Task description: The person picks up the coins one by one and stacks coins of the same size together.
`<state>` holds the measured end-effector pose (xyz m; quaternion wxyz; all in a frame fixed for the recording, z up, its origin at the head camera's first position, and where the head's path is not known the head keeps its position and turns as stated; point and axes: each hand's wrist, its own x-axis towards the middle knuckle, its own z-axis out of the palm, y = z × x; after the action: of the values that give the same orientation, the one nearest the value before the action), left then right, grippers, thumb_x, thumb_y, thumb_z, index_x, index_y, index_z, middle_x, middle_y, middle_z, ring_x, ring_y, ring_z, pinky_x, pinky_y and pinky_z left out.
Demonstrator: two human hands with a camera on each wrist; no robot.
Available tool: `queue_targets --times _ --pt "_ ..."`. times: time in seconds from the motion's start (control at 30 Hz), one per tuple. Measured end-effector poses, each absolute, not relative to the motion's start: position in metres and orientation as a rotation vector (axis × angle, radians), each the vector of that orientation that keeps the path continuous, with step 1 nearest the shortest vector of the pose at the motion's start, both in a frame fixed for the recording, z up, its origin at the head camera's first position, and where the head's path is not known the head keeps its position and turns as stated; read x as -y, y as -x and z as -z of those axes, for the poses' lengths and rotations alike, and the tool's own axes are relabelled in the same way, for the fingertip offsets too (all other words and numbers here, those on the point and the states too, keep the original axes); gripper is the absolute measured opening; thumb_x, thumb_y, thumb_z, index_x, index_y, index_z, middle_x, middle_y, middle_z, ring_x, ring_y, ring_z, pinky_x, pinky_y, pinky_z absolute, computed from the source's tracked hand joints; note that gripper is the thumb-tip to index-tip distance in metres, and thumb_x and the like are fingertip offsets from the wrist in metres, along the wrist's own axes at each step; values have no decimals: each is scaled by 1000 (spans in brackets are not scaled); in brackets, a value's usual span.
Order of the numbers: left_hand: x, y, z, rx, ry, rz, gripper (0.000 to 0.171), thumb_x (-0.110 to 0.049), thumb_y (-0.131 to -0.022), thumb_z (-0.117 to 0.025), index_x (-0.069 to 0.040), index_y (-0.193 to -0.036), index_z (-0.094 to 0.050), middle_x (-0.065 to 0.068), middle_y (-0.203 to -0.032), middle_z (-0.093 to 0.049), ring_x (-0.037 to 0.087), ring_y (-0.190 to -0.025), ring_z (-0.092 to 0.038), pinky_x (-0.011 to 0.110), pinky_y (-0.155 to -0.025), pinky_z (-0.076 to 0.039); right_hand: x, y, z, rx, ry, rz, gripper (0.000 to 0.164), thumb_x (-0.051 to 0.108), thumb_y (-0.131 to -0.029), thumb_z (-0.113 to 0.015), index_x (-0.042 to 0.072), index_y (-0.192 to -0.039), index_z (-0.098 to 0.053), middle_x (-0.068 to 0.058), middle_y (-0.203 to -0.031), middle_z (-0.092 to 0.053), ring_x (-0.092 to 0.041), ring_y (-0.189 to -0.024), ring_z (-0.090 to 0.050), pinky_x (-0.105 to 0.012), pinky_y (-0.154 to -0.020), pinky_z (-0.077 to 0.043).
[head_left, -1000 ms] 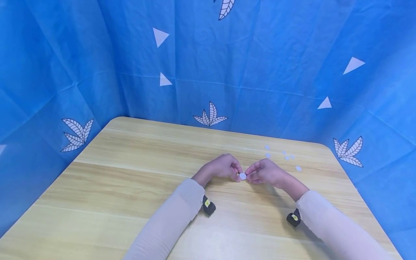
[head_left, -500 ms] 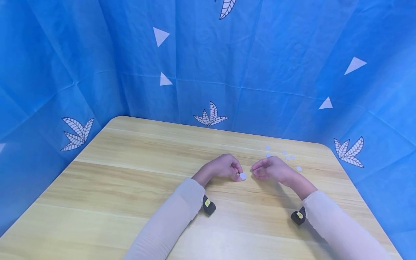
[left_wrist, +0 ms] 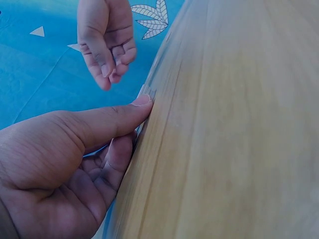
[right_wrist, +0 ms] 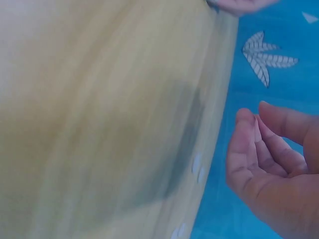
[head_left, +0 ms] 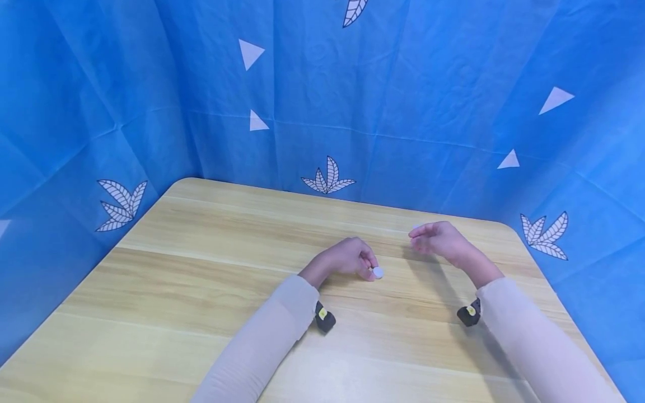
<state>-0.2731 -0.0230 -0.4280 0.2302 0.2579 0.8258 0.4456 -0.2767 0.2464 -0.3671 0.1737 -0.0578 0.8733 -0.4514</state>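
Note:
My left hand (head_left: pixel 350 258) rests low over the table, pinching a small white round disc (head_left: pixel 378 272) at its left edge between thumb and fingers. In the left wrist view, the left thumb (left_wrist: pixel 109 124) lies against a thin pale edge right at the wood. My right hand (head_left: pixel 440 242) hovers above the table farther back and to the right, its fingers loosely bent with nothing in them. Several loose white discs (right_wrist: pixel 197 163) lie on the table below the right hand in the right wrist view; in the head view that hand hides most of them.
The wooden table (head_left: pixel 191 280) has rounded far corners. A blue curtain (head_left: pixel 322 84) with white triangles and leaf prints hangs along its back and sides. Each wrist wears a black camera strap (head_left: pixel 325 319).
My right hand has let go of the disc's right side and moved back and right, rising toward the loose discs. The left hand keeps its pinch on the disc in the same place.

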Motion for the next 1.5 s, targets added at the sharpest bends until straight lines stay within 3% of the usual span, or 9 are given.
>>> queue_targets --times 0.27,0.47,0.7,0.83,0.97,1.5 --pt "23 273 429 -2262 -723 -1239 18 -12 -80 -89 -13 -93 -76 -2 -85 -69 12 -80 -59 24 -77 -50 -256 298 359 -2567 152 1196 34 7 -101 -60 -12 -130 -57 -28 -123 -66 -35 -108 -67 -47 -97 -55" --pt "23 273 428 -2266 -721 -1240 18 -12 -80 -89 -14 -92 -76 -2 -85 -69 12 -80 -59 24 -78 -49 -259 313 364 -2668 138 1113 32 7 -102 -60 -13 -126 -59 -29 -118 -68 -33 -102 -68 -47 -93 -56" --pt "26 273 427 -2268 -724 -1238 18 -12 -80 -89 -13 -93 -76 -2 -85 -69 12 -80 -59 23 -77 -49 -269 331 379 -2767 161 996 30 8 -101 -62 -13 -123 -63 -30 -117 -68 -40 -108 -67 -42 -89 -57" --pt "25 274 428 -2278 -722 -1229 19 -13 -80 -89 -13 -95 -77 -3 -86 -70 11 -82 -61 23 -78 -50 -275 337 386 -2823 180 893 30 11 -100 -64 -11 -122 -64 -30 -118 -68 -42 -110 -63 -47 -91 -53" --pt "24 274 428 -2279 -717 -1217 20 -14 -80 -89 -13 -96 -77 -4 -87 -70 11 -83 -62 23 -79 -51 -281 342 390 -2836 175 829 31 14 -100 -65 -9 -121 -65 -28 -118 -67 -41 -109 -62 -52 -94 -50" --pt "21 274 428 -2292 -707 -1198 19 -14 -80 -89 -14 -95 -77 -3 -86 -69 12 -81 -60 23 -76 -50 -293 350 400 -2749 164 886 44 32 -98 -71 -3 -124 -67 -22 -120 -66 -37 -113 -60 -51 -97 -49"
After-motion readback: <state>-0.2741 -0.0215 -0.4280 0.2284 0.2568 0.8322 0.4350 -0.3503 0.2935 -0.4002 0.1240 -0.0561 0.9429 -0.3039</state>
